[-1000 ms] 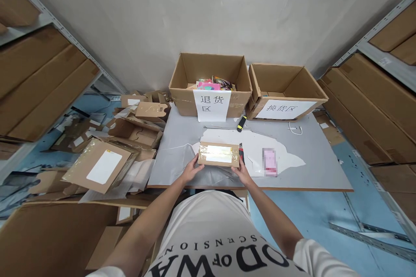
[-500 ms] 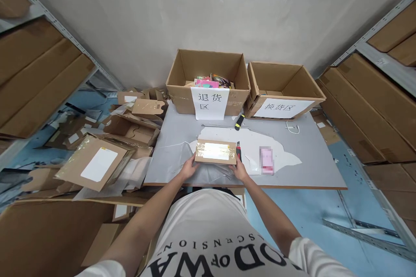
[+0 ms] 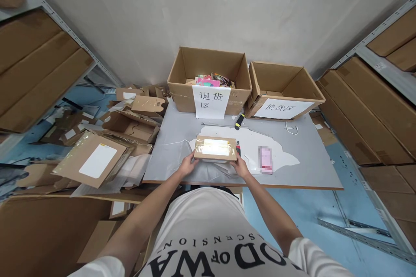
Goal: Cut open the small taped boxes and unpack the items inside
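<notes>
Between my two hands is a small brown cardboard box [image 3: 199, 150], shiny with tape and bearing a white label [image 3: 215, 147] on top. My left hand [image 3: 188, 164] grips its lower left corner, and my right hand [image 3: 239, 166] grips the lower right corner. Fingers of both hands are partly hidden under the box. Just beyond the right hand lies a red and black utility knife [image 3: 238, 147], partly behind the box. A pink, blurred-out item [image 3: 265, 159] rests flat on the table to the right.
Two open cartons with paper signs, one holding colourful packets [image 3: 208, 82], the other a right-hand carton [image 3: 286, 88], stand at the table's back. A yellow and black cutter [image 3: 239, 121] and white cable [image 3: 291, 129] lie before them. Opened boxes [image 3: 130, 127] pile up leftward; shelves flank both sides.
The view has shifted slightly. Both hands keep their hold on the box, which stays almost in the same place over the table.
</notes>
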### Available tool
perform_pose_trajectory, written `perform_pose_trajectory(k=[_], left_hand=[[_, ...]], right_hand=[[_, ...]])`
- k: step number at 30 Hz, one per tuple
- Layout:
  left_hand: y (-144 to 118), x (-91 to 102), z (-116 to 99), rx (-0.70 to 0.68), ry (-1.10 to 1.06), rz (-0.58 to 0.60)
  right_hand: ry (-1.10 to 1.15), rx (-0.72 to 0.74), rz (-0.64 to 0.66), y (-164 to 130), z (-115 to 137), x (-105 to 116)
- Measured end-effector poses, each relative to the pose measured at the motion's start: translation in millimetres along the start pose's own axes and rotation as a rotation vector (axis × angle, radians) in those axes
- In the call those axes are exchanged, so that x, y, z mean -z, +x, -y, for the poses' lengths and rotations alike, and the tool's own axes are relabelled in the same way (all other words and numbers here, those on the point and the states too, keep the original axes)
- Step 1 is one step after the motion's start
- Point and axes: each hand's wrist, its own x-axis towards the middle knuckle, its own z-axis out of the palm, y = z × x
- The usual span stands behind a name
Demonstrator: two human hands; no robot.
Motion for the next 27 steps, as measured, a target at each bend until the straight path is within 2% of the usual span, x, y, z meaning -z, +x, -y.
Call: perform_pose_trajectory(k=[6, 9, 14, 20, 27], left_hand=[[-3.0, 12.8, -34.2, -0.018, -0.111, -0.006], [-2.7, 13.3, -41.4, 0.004, -0.177, -0.03], [-2.5, 8.6, -32.1, 0.037, -0.201, -0.056], [1.6, 4.6, -17.1, 0.12, -0.183, -0.038], [5.6, 6.0, -1.9, 0.211, -0.214, -0.01]], right_hand=[[0.218, 0.03, -0.016, 13.8, 36.8, 18.7], [0.19, -0.02, -0.08, 18.2, 48.5, 19.2], [-0.056, -0.134, -0.115, 19.1, 45.0, 12.5], [-0.288, -0.274, -0.06, 24.2, 35.3, 4.4], [-0.191, -0.328, -0.008, 32.7, 18.6, -6.3]])
